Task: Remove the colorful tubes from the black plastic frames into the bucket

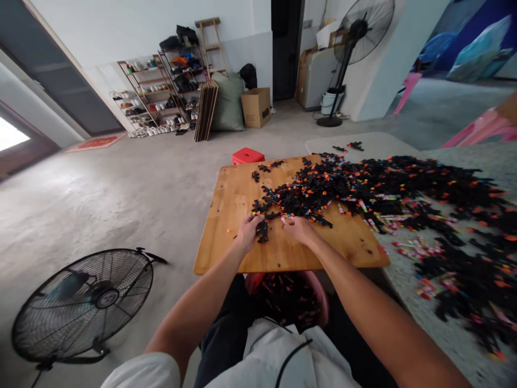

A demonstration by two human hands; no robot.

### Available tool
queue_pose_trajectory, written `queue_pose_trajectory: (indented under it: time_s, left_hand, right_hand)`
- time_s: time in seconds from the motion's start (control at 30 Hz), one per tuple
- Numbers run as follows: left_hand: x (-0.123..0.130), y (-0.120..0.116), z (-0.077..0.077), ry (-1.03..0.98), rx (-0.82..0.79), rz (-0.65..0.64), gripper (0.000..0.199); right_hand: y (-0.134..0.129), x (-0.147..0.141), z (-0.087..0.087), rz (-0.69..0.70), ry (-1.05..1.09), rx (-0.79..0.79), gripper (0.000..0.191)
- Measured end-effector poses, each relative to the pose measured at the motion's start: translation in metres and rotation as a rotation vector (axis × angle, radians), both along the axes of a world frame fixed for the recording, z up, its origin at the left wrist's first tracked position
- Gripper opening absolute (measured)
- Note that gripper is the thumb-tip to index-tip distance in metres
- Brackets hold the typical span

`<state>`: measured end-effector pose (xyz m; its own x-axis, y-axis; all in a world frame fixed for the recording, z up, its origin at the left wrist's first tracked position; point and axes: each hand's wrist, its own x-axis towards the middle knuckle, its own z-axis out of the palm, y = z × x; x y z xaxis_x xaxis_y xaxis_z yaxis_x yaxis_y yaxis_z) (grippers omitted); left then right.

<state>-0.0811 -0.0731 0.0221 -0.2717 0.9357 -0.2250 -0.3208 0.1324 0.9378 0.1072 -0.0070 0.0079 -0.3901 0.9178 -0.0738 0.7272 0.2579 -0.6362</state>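
My left hand (247, 233) is closed above the wooden board, fingers pinched by a black toy gun (262, 232) that it seems to grip; the exact hold is partly hidden. Between my hands lies another black toy gun (273, 215). My right hand (301, 229) is closed in a pinch on a small pink-and-white stick (284, 219), whose kind is too small to make out. Just beyond both hands, a heap of black toy guns (311, 186) with orange, blue and yellow bits spreads across the board to the right.
The wooden board (218, 237) adjoins a speckled table (440, 345) covered with more toy guns and colourful sticks (420, 249). A pink tub (321, 296) of black pieces stands below, between my legs. A floor fan (107, 299) is at left, a red stool (247, 156) behind the board.
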Motion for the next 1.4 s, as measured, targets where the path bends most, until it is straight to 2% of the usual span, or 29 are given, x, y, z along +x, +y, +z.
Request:
queue_pose_trajectory:
  time_s: [0.07, 0.2, 0.33, 0.6, 0.8, 1.03, 1.1, 1.27, 1.4]
  left_hand:
    - [0.009, 0.004, -0.001, -0.029, 0.030, 0.063, 0.037]
    - [0.035, 0.007, 0.002, -0.128, 0.124, 0.177, 0.041]
    - [0.056, 0.001, 0.010, -0.144, 0.120, 0.170, 0.043]
    - [0.067, -0.007, 0.017, -0.103, 0.112, 0.122, 0.045]
    - [0.070, -0.012, 0.024, -0.008, 0.117, 0.075, 0.047]
    - [0.072, -0.018, 0.027, 0.076, 0.146, 0.100, 0.046]
    - [0.073, -0.020, 0.030, 0.122, 0.148, 0.115, 0.046]
    - [0.076, -0.025, 0.033, 0.142, 0.148, 0.090, 0.050]
    - [0.079, -0.029, 0.031, 0.206, 0.146, 0.137, 0.054]
  right_hand:
    - [-0.021, 0.006, 0.001, 0.000, 0.184, -0.111, 0.042]
    - [-0.068, 0.014, 0.004, -0.051, 0.762, -0.410, 0.031]
    - [-0.094, 0.024, 0.008, -0.111, 0.999, -0.437, 0.030]
    - [-0.100, 0.048, 0.017, -0.140, 1.007, -0.375, 0.035]
    - [-0.102, 0.052, 0.018, -0.158, 1.091, -0.483, 0.035]
    - [-0.104, 0.055, 0.020, -0.168, 1.128, -0.503, 0.036]
    - [-0.104, 0.054, 0.022, -0.213, 1.157, -0.519, 0.037]
    - [-0.106, 0.048, 0.029, -0.427, 1.298, -0.567, 0.037]
    - [-0.112, 0.038, 0.031, -0.511, 1.356, -0.544, 0.030]
